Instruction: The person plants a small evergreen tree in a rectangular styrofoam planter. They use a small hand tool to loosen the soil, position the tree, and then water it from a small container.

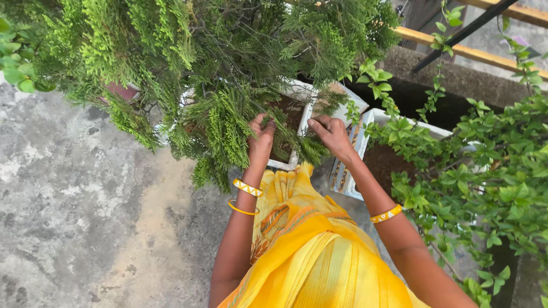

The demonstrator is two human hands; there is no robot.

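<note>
The bushy green conifer (217, 74) drooped thick and feathery over its white square pot (302, 94), its lowest fronds hanging between and just above the fingers. The pot stood directly beyond the fingertips, dark soil showing inside its rim.

Grey, stained concrete floor (85, 199) at left. Broad-leaved green shrub (485, 171) at right, growing from a second white planter (399, 122) of dark soil. Yellow wooden rail (456, 50) crossed by a black bar (462, 31), above a rough concrete ledge (456, 77). Reddish pot (123, 91), partly hidden under foliage.
</note>
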